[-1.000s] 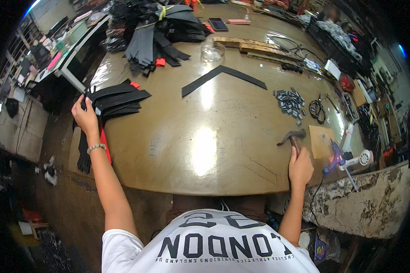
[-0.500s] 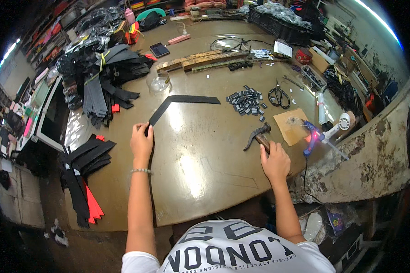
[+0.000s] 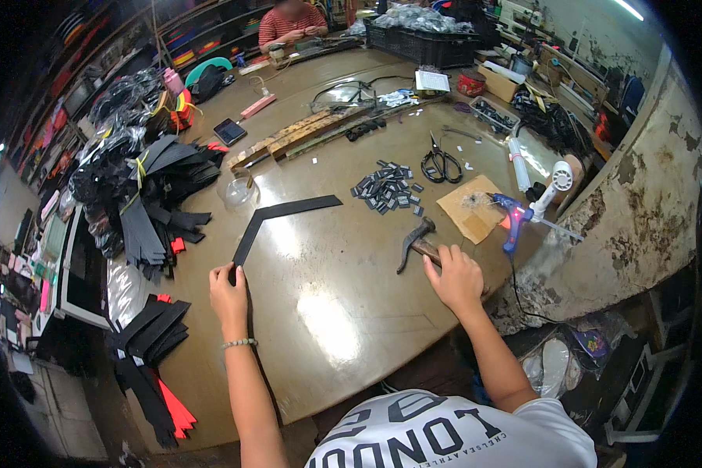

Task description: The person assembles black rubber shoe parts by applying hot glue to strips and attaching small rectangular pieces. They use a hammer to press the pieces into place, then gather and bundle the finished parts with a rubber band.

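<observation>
My left hand is closed, pinching the near end of a flat black strip between thumb and fingers. The strip lies on the table, bent at an angle, its far arm stretching to the right. A hammer with a dark, curved head rests on the table at the right. My right hand is wrapped round its wooden handle. Beyond the hammer lies a pile of small dark rectangular pieces. Black-handled scissors are just right of that pile.
A glue gun stands beside a brown cardboard piece, its cord hanging over the edge. Bundles of black strips crowd the left. A clear bowl, phone and wooden bars lie farther back. Another person sits across the table.
The view has turned and tilted upward, so more of the far side and the person there shows. Both hands keep their holds on the strip and the hammer.
</observation>
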### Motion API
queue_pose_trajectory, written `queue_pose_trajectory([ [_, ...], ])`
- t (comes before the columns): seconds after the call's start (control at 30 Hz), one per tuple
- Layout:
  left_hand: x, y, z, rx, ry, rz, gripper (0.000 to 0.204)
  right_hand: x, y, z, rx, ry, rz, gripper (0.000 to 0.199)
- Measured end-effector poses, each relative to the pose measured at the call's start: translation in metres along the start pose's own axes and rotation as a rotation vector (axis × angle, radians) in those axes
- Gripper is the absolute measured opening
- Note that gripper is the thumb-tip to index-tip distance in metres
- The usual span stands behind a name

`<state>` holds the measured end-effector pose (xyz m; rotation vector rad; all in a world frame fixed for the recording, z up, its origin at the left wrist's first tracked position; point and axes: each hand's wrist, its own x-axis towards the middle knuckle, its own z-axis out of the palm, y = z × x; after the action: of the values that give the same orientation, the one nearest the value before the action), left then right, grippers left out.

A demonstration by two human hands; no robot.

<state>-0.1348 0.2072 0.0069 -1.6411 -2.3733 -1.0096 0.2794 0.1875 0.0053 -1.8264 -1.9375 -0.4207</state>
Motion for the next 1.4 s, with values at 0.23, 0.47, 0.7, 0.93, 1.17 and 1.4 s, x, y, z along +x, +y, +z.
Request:
queue_pose_trajectory([
  [0.23, 0.0, 0.003, 0.001, -0.006, 0.015, -0.052, 0.023, -0.002, 0.002, -0.001, -0.009, -0.017, -0.004, 0.03],
  [0.47, -0.001, 0.003, 0.0, -0.084, 0.017, -0.107, 0.023, -0.002, 0.003, -0.003, -0.002, -0.05, -0.017, 0.031],
  [0.7, 0.004, 0.008, 0.002, -0.107, 0.022, -0.158, 0.02, 0.002, 0.0, -0.004, -0.015, -0.121, 0.03, 0.031],
  [0.93, 0.002, 0.015, 0.001, -0.068, 0.051, -0.17, 0.022, 0.008, 0.002, -0.012, 0.069, -0.308, 0.052, 0.036],
  [1.17, 0.004, 0.028, -0.003, 0.023, 0.008, -0.283, 0.023, 0.02, 0.004, -0.024, 0.182, -0.483, 0.098, 0.041],
  [1.4, 0.016, 0.041, -0.011, -0.05, -0.178, -0.471, 0.027, 0.038, 0.016, -0.031, 0.356, -0.74, 0.156, 0.042],
])
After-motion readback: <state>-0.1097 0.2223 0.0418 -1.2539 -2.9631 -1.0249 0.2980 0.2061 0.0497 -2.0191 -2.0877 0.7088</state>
